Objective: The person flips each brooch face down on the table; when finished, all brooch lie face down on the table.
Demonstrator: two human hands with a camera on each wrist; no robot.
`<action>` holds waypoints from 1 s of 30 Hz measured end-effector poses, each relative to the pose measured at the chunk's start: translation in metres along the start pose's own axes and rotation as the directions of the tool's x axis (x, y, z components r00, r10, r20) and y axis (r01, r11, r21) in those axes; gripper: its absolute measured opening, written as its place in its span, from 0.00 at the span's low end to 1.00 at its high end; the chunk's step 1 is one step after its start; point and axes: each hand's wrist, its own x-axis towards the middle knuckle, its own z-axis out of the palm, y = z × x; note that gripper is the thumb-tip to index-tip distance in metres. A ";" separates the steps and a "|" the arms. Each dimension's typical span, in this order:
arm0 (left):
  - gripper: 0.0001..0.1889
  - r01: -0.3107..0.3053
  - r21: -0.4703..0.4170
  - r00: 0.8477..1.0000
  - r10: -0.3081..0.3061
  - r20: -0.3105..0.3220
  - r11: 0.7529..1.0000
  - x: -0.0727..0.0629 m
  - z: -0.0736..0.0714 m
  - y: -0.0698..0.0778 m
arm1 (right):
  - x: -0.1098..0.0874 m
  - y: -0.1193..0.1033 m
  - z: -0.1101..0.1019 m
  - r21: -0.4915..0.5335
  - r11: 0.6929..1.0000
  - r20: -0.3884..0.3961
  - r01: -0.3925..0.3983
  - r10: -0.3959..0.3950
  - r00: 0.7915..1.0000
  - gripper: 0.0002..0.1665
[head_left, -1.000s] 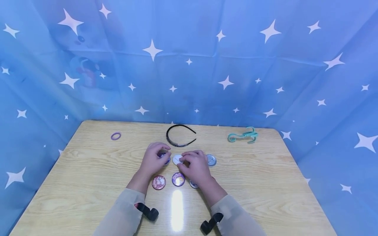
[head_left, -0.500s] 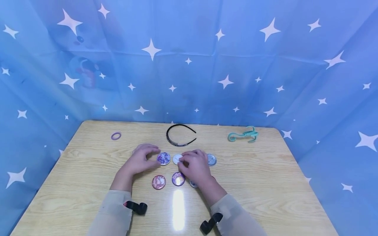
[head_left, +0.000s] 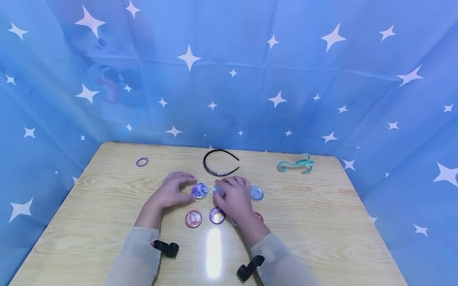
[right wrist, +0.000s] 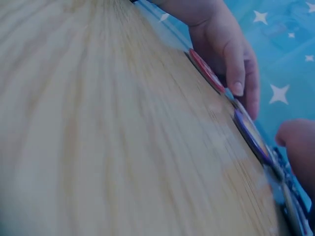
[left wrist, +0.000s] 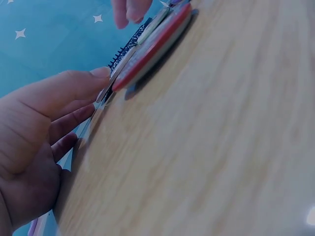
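Round pin badges lie in two rows on the table. My left hand [head_left: 171, 192] curves loosely beside a purple-and-blue badge [head_left: 199, 190], its thumb at the badge's near edge; whether they touch I cannot tell. My right hand [head_left: 234, 196] hovers over a pale badge [head_left: 217, 191], finger and thumb spread either side of it. In the right wrist view its thumb [right wrist: 301, 150] looks apart from the badges. Nearer are a red-rimmed badge [head_left: 193, 219] and a purple-rimmed one [head_left: 217, 215]. Two more near badges are partly hidden under the right forearm.
A grey badge back [head_left: 256, 193] lies right of the right hand. Behind the badges sits a black toothed headband [head_left: 211, 170]. A purple ring [head_left: 142, 162] is at the far left, a teal hooked item [head_left: 297, 163] at the far right. A blue star-print curtain hangs behind the table.
My left hand drew back leftward off the purple-and-blue badge, uncovering it, then stayed beside it. My right hand's finger and thumb have spread wider around the pale badge.
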 end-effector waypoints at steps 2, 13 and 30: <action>0.31 0.000 0.005 1.000 0.000 0.004 1.000 0.000 0.001 -0.001 | 0.002 -0.006 0.003 -0.009 1.000 0.036 -0.018 0.018 0.999 0.25; 0.26 -0.025 0.028 1.000 0.025 -0.016 0.999 0.002 0.002 -0.001 | 0.008 -0.042 0.019 -0.048 0.998 0.140 -0.041 0.047 0.989 0.29; 0.23 -0.040 0.046 0.999 0.041 -0.028 0.998 0.002 0.002 -0.001 | 0.008 -0.042 0.024 -0.079 0.993 0.184 -0.087 0.100 0.978 0.32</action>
